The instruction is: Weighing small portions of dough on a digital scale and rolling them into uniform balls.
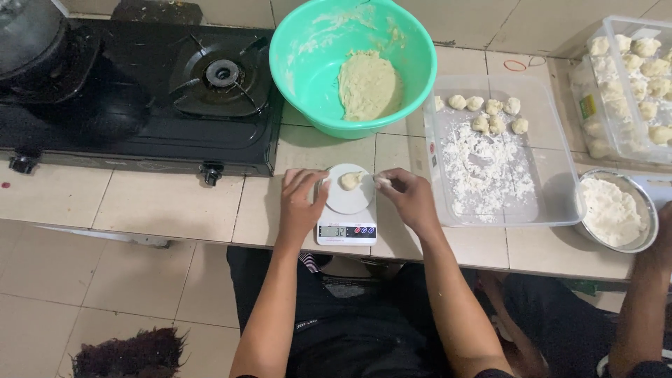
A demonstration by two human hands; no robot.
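Where the two hands meet, a small lump of pale dough point(349, 180) sits on the round white platter of a digital kitchen scale point(346, 210), which stands on the tiled tabletop point(175, 203).

Right hand point(413, 201): just to the right of the lump, its grip pinched together on a small scrap of dough point(382, 182) at the platter's edge.

Left hand point(299, 206): just to the left of the lump, fingers loosely apart and curved, fingertips touching the platter's left rim, holding nothing.

Beyond both grips, away from the person: a mint-green plastic basin point(308, 70) with a mass of the same dough point(369, 85) spread on its bottom and smears up its wall.

Beyond the left grip and further left: a black gas stove point(140, 133), one burner bare, a dark pot point(35, 49) over the other.

Right of the right grip: a clear shallow tray point(553, 189) dusted with white flour, with a cluster of small dough balls point(493, 115) at its far end.

Further right again: a round metal bowl point(647, 203) of white flour at the near edge, and behind it a clear plastic box point(595, 98) packed with more dough balls.

At the far right edge: another person's forearm point(644, 301), reaching up beside the metal bowl; its hand is cut off by the frame.
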